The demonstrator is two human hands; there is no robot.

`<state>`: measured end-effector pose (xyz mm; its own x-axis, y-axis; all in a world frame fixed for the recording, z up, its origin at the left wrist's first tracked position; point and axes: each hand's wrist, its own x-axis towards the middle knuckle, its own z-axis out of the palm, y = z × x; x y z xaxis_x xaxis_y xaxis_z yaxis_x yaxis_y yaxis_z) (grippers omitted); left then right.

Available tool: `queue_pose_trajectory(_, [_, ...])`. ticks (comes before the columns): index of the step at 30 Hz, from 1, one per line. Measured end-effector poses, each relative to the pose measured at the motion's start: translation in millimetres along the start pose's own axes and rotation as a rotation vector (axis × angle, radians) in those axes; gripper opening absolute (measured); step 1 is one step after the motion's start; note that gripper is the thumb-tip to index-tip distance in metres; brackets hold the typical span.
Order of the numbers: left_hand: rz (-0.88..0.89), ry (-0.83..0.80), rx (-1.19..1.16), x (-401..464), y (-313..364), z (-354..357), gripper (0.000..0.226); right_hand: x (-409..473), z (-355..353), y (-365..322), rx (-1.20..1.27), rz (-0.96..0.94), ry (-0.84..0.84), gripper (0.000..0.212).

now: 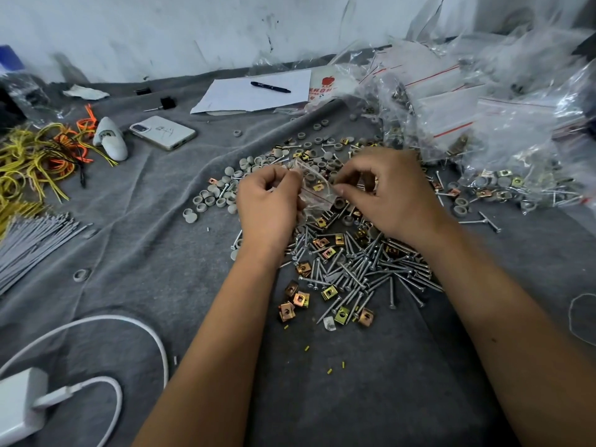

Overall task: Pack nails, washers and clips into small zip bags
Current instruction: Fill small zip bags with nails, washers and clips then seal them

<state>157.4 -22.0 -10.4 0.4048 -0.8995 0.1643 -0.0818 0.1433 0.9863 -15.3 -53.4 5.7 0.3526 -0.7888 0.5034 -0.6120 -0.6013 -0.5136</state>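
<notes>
A small clear zip bag (314, 188) with a red seal line is held up between both hands over the parts heap. My left hand (267, 204) pinches its left edge and my right hand (393, 195) pinches its right edge. A brass clip shows through the plastic. Below my hands lies a pile of silver nails (364, 266) mixed with brass square clips (301, 300). Grey round washers (222, 191) are spread to the left and behind the bag.
A heap of zip bags (483, 124), some filled, fills the back right. Further back lie a paper sheet (254, 91) with a pen (271, 87) and a phone (163, 132). Yellow and orange ties (38, 156), grey ties (29, 243) and a white charger (19, 404) occupy the left.
</notes>
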Motion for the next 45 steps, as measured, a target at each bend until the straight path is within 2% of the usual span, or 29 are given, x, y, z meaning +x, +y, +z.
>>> queue_pose_trajectory(6, [-0.027,0.074,-0.053,2,2,-3,0.030,-2,3,5,-0.213,0.010,-0.329,0.023])
queue_pose_trajectory(8, [-0.029,0.091,-0.079,3,3,-4,0.030,-2,5,6,-0.241,0.017,-0.376,0.027])
queue_pose_trajectory(14, [-0.038,0.099,-0.105,3,4,-7,0.029,-3,9,6,-0.297,0.013,-0.457,0.016])
queue_pose_trajectory(17, [-0.032,0.095,-0.085,3,4,-8,0.028,-1,11,4,-0.278,0.025,-0.374,0.013])
queue_pose_trajectory(21, [-0.031,0.064,-0.052,2,3,-7,0.029,0,4,-1,0.029,0.089,-0.082,0.005])
queue_pose_trajectory(24, [0.003,-0.014,0.028,0,0,-3,0.026,-2,-1,-5,0.152,0.048,0.024,0.003])
queue_pose_trajectory(27, [0.056,-0.043,0.107,-1,-3,0,0.026,-2,-2,-8,0.196,-0.004,0.044,0.005])
queue_pose_trajectory(31, [0.111,-0.040,0.186,0,-3,3,0.031,-3,-1,-7,0.139,-0.039,0.007,0.014])
queue_pose_trajectory(38, [0.078,-0.034,0.145,0,-3,3,0.030,-4,2,-9,0.136,-0.006,0.037,0.017])
queue_pose_trajectory(42, [0.064,-0.039,0.126,0,-2,3,0.030,-5,5,-13,0.101,-0.072,0.093,0.017])
queue_pose_trajectory(45, [0.077,-0.046,0.131,0,-2,3,0.030,-6,7,-12,0.091,-0.105,0.060,0.017])
